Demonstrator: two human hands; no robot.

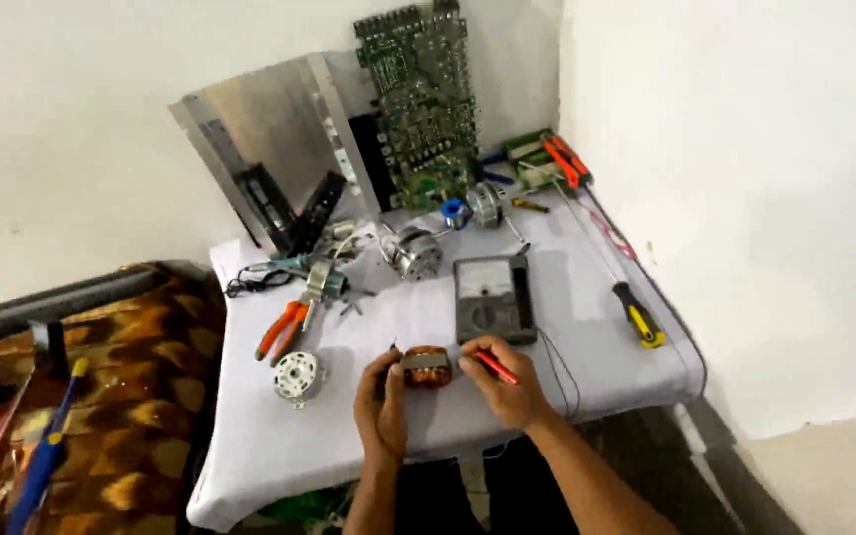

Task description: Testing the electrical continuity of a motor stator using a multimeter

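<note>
My left hand (380,404) grips a copper-wound motor coil (426,367) on the cloth-covered bench (567,337); my right hand (503,386) pinches a red probe (495,367) against it.

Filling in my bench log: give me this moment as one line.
left hand: holds copper motor coil | right hand: holds red probe near coil | meter: behind, on table

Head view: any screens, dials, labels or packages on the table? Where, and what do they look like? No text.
Meter: table centre, beyond the right hand; dark grey rectangular case, pale dial window on top, round selector below.
Circuit board: leaning on the back wall; tall, green; markings too small to tell.
Metal panel: left of the board; grey with black strips.
No packages or signs in view.
</note>
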